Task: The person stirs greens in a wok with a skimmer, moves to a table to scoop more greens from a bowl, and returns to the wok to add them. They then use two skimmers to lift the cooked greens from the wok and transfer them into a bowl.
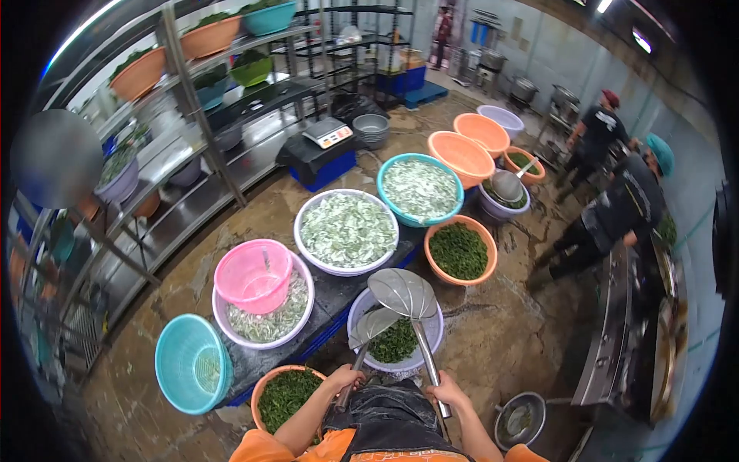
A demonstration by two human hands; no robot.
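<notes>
My left hand [345, 378] is closed round the handle of a wire skimmer [374, 326]. In my right hand [450, 390] is the long metal handle of a larger skimmer [402, 292], whose round mesh head overlaps the first one. Both mesh heads are over a lavender basin [433, 346] holding dark green cooked-looking leaves [394, 344]. Just below my left hand stands an orange basket [258, 400] with more dark leaves, partly hidden by my forearm. Beyond the skimmers is another orange basket [493, 262] of dark leaves.
White-coated greens fill a lavender tub [299, 231] and a teal tub [380, 189] on a low dark platform. A pink basket [250, 281] and a teal basket [173, 362] stand left. Two people [612, 196] work at right by metal stoves [608, 331]. A strainer [519, 420] lies low right.
</notes>
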